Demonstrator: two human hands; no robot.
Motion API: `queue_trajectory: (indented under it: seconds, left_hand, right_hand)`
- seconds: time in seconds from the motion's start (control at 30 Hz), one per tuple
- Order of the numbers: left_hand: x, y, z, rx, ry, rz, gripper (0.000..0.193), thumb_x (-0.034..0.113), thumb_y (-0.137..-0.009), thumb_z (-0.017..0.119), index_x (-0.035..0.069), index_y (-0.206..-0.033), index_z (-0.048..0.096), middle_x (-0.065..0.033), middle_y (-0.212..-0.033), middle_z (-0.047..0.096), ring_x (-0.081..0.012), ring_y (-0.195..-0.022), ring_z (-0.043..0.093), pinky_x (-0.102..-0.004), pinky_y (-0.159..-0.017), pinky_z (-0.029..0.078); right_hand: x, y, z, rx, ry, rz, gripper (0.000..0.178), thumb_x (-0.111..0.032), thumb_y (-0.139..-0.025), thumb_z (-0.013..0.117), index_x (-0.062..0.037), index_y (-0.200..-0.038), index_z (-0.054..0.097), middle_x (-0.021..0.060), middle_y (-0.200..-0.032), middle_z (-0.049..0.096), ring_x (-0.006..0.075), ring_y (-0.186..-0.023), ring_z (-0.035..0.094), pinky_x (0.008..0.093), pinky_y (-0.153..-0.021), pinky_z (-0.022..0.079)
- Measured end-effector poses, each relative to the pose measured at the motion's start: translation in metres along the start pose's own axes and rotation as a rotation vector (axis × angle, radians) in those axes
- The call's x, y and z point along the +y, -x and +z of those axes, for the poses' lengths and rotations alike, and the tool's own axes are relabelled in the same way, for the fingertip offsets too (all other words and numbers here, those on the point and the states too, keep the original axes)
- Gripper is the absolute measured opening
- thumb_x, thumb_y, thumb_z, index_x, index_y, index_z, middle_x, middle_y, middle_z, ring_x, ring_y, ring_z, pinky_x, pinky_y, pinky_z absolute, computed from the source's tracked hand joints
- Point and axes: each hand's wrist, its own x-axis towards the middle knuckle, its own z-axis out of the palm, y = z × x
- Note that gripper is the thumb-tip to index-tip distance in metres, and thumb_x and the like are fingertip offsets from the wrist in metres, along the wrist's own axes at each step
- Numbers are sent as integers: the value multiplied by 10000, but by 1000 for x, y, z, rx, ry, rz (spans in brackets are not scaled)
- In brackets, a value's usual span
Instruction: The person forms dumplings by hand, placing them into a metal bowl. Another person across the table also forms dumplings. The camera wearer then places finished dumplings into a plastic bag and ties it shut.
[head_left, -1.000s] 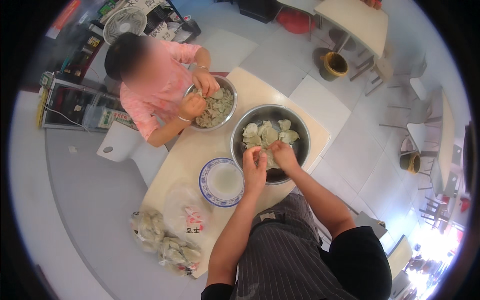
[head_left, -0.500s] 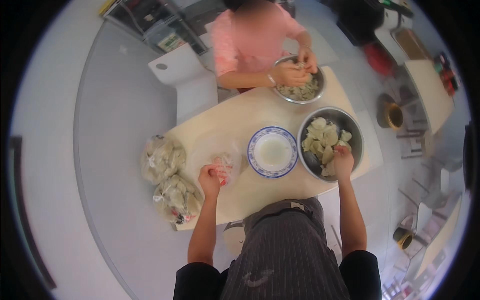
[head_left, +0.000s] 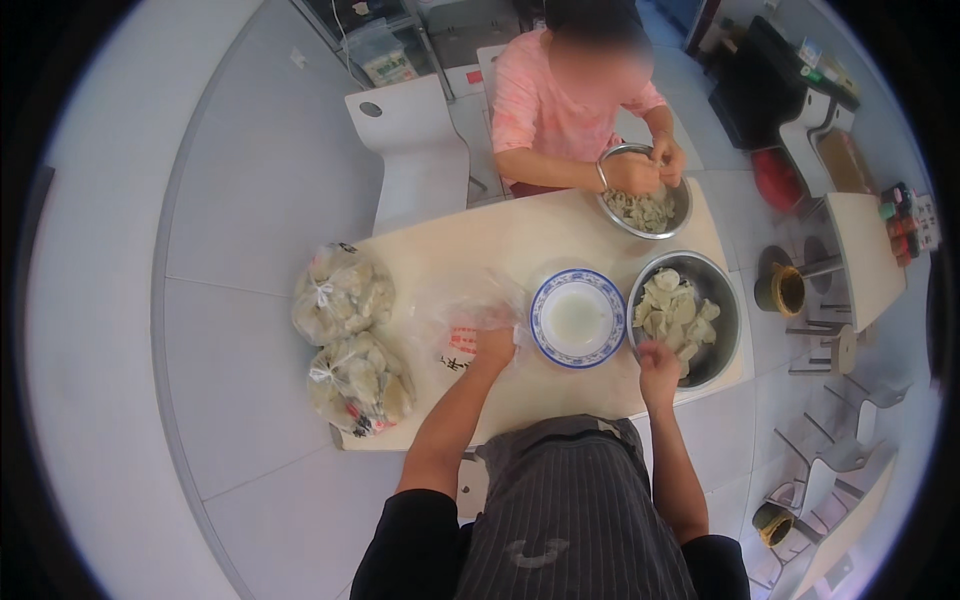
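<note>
My left hand (head_left: 497,347) is at a thin clear plastic bag (head_left: 462,341) with red print, lying on the table. Its fingers are closed on the film and partly covered by it. My right hand (head_left: 657,372) is at the near left rim of a large steel bowl (head_left: 737,325), fingers drawn together; whether a piece is between them I cannot make out. Pale, flat, rounded food pieces (head_left: 672,309) fill part of that bowl. Between my hands stands a white plate with a blue patterned rim (head_left: 538,341), with cloudy liquid in its middle.
Two knotted bags, a far one (head_left: 343,294) and a near one (head_left: 358,385), hold similar pale pieces at the table's left end. Across the table (head_left: 450,235), a person in pink (head_left: 525,110) works over a smaller steel bowl (head_left: 690,212). A white chair (head_left: 415,150) stands behind the table.
My left hand has moved right across the bag, which is spread out more. My right hand has drawn back from the pieces to the bowl's near rim. The whole view has shifted.
</note>
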Motion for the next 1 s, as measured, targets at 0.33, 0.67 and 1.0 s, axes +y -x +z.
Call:
queue_trajectory:
  seconds: [0.33, 0.67, 1.0]
  left_hand:
    - [-23, 11, -34, -113, 479, -286, 221, 143, -693, 683, 76, -903, 685, -189, -883, 657, -366, -795, 625, -446, -741, 489]
    - [-59, 25, -46, 34, 779, -732, 402, 95, -742, 657, 41, -1126, 550, -168, -951, 627, -260, -849, 625, -367, -729, 511]
    - [90, 25, -167, 343, 1136, -547, 283, 19, -780, 615, 47, -1055, 551, -80, -1010, 583, -168, -930, 563, -289, -815, 473]
  right_hand:
    - [17, 13, 10, -34, -214, 63, 190, 51, -762, 490, 20, -872, 643, 92, -800, 670, 161, -719, 631, 265, -687, 494]
    - [-1, 10, 20, -159, -395, 92, 182, 67, -757, 495, 20, -871, 629, 80, -814, 657, 132, -726, 601, 244, -683, 474]
    - [-97, 32, 64, -604, -881, 447, 211, -164, -930, 506, -33, -1085, 563, 59, -976, 614, 152, -866, 589, 292, -730, 507]
